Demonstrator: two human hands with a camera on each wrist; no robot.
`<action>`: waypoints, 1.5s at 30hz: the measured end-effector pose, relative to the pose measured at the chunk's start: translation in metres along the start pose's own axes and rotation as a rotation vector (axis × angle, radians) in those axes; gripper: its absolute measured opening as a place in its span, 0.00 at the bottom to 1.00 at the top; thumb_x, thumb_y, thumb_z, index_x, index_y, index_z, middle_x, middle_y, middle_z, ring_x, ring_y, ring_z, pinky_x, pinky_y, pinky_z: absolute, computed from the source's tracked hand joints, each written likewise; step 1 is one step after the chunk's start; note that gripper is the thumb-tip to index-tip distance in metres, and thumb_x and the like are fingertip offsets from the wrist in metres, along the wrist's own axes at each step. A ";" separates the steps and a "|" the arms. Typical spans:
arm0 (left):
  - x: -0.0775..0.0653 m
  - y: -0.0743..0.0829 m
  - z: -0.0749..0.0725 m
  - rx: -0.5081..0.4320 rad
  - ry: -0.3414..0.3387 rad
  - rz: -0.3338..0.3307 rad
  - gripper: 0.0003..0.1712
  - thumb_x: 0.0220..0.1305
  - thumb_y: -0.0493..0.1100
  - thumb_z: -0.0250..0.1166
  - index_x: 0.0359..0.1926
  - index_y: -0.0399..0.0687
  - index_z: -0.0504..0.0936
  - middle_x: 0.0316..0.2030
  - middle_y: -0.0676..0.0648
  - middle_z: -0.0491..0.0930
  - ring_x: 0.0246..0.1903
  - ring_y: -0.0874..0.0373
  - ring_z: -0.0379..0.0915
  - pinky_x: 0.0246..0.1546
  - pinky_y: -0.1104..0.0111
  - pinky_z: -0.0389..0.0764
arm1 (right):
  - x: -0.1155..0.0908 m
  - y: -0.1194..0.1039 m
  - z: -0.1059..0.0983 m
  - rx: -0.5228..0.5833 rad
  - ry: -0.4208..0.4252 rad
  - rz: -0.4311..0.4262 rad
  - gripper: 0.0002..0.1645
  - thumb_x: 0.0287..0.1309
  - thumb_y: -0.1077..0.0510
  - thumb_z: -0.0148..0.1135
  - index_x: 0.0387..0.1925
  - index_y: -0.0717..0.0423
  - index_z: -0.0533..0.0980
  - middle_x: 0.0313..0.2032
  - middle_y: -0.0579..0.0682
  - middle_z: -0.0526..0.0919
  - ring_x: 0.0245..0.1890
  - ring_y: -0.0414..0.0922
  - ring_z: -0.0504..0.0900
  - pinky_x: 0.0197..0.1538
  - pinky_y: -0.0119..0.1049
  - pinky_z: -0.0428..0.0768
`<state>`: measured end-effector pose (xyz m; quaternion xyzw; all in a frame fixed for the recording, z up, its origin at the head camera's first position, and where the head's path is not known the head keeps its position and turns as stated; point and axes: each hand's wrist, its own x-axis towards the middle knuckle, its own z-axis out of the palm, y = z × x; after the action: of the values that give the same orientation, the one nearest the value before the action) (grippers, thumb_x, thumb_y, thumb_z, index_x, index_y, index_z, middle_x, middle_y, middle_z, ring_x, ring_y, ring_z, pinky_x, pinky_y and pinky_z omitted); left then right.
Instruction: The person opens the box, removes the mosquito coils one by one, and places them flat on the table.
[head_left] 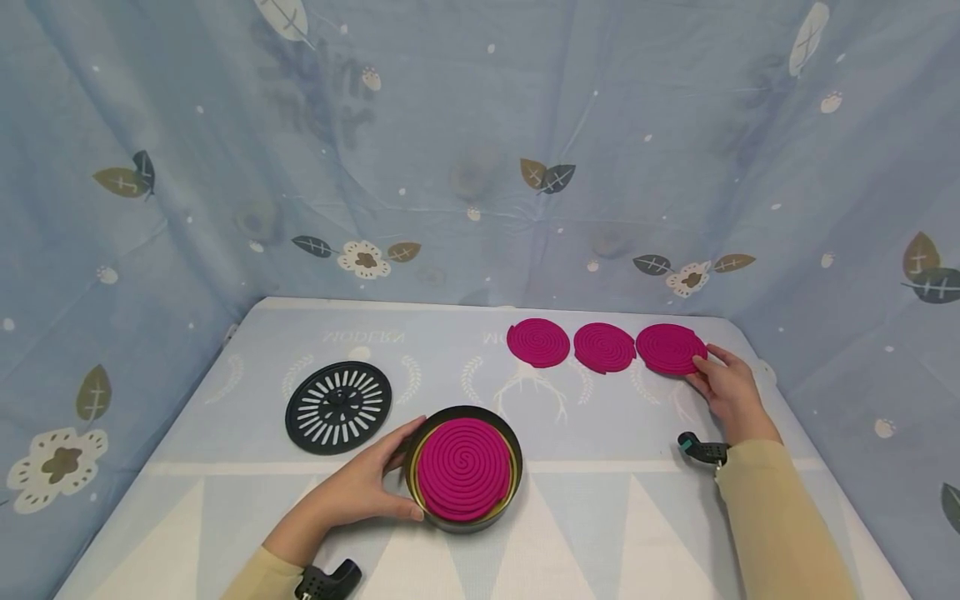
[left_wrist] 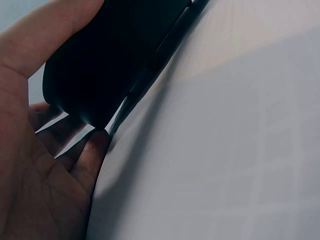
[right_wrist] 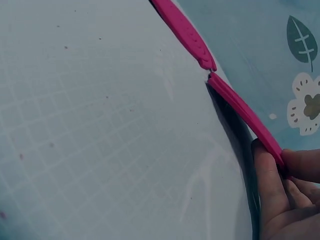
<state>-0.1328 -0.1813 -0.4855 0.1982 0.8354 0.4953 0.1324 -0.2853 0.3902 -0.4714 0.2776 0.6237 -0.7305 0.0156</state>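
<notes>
My left hand (head_left: 365, 486) holds a round black tin (head_left: 512, 504) from its left side, thumb in front and fingers behind. A magenta mosquito coil (head_left: 465, 467) lies in the tin, with a yellowish ring showing around it. In the left wrist view, the tin's dark wall (left_wrist: 110, 55) sits between thumb and fingers. At the back right, my right hand (head_left: 729, 390) pinches the edge of another mosquito coil (head_left: 667, 348) between thumb and fingers. The right wrist view shows this coil (right_wrist: 245, 115) edge-on and tilted, a dark shadow under its gripped side.
Two more magenta coils, a left one (head_left: 537, 342) and a middle one (head_left: 604, 347), lie in a row beside the pinched coil. A black slotted round lid (head_left: 339, 407) rests left of the tin. Patterned blue curtain (head_left: 480, 150) hangs behind the table (head_left: 585, 500).
</notes>
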 end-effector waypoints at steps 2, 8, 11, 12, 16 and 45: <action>0.000 0.000 0.000 0.001 0.001 0.001 0.73 0.32 0.60 0.85 0.78 0.58 0.52 0.73 0.58 0.56 0.71 0.61 0.52 0.69 0.66 0.64 | -0.001 0.000 0.000 -0.009 -0.011 0.007 0.43 0.70 0.59 0.56 0.79 0.45 0.47 0.54 0.48 0.69 0.42 0.33 0.79 0.51 0.30 0.83; 0.000 -0.001 0.000 0.003 0.003 0.008 0.72 0.32 0.60 0.85 0.78 0.59 0.53 0.73 0.58 0.56 0.72 0.61 0.52 0.69 0.66 0.64 | -0.001 -0.002 -0.004 -0.001 -0.086 0.017 0.45 0.70 0.60 0.56 0.79 0.50 0.43 0.49 0.46 0.70 0.41 0.34 0.80 0.54 0.32 0.81; 0.000 -0.001 0.000 0.004 0.004 0.011 0.72 0.32 0.60 0.85 0.78 0.59 0.53 0.73 0.58 0.56 0.72 0.61 0.52 0.69 0.66 0.64 | -0.001 -0.004 -0.006 0.001 -0.099 0.025 0.47 0.70 0.59 0.57 0.79 0.49 0.42 0.57 0.52 0.67 0.42 0.34 0.80 0.57 0.34 0.79; 0.000 -0.001 0.000 0.004 0.005 0.011 0.72 0.32 0.60 0.85 0.77 0.59 0.53 0.73 0.58 0.56 0.72 0.61 0.52 0.69 0.66 0.64 | -0.002 -0.005 -0.007 -0.003 -0.099 0.027 0.47 0.70 0.58 0.57 0.79 0.49 0.42 0.60 0.54 0.66 0.43 0.34 0.79 0.58 0.35 0.78; 0.001 -0.001 0.000 0.010 0.004 0.007 0.72 0.32 0.60 0.85 0.78 0.59 0.53 0.73 0.59 0.56 0.72 0.62 0.52 0.69 0.66 0.64 | -0.003 -0.007 -0.009 -0.030 -0.106 0.015 0.47 0.70 0.58 0.56 0.79 0.51 0.40 0.73 0.57 0.53 0.45 0.34 0.78 0.62 0.36 0.73; 0.000 0.000 -0.001 -0.006 0.000 -0.009 0.72 0.32 0.59 0.85 0.77 0.66 0.52 0.73 0.58 0.55 0.72 0.62 0.51 0.69 0.67 0.63 | -0.023 -0.012 -0.026 -0.085 -0.189 -0.047 0.47 0.72 0.59 0.53 0.78 0.56 0.35 0.68 0.60 0.57 0.55 0.38 0.74 0.68 0.38 0.63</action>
<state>-0.1327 -0.1817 -0.4849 0.1940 0.8348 0.4972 0.1354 -0.2608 0.4090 -0.4524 0.1918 0.6563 -0.7265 0.0692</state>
